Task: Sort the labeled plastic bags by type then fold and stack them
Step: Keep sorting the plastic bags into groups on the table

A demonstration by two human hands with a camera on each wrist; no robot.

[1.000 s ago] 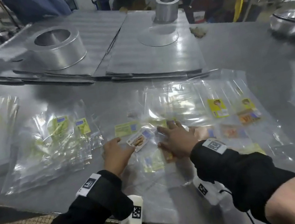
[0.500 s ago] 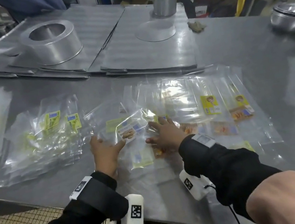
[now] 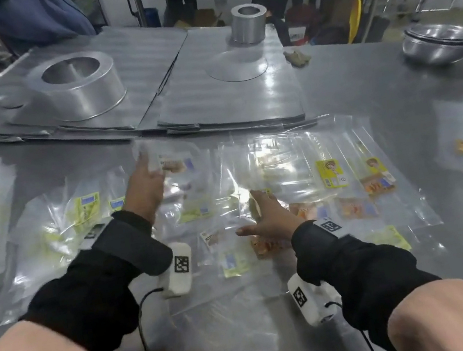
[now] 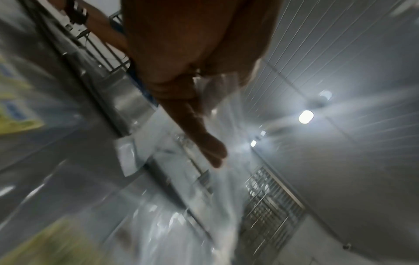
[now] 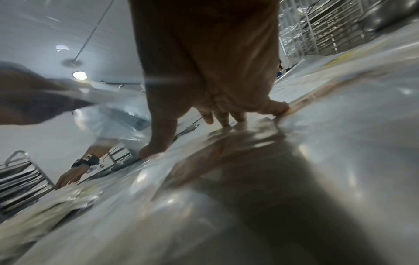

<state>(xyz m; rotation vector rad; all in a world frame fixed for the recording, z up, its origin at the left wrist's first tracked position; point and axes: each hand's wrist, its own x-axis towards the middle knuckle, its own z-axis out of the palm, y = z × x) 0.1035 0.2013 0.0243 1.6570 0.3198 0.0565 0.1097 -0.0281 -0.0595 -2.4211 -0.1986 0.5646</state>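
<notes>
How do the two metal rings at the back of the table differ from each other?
The left ring is wide and low, while the right ring is narrow and taller for its width. The left ring widens toward its base; the right ring has straight walls. The left ring stands nearer to the person, and the right ring stands farther back. Both are dull silver metal, open on top, and each stands upright on a grey sheet.

Clear bags [image 3: 299, 164], yellow and orange labels (black sleeves [image 3: 112, 275]).
</notes>
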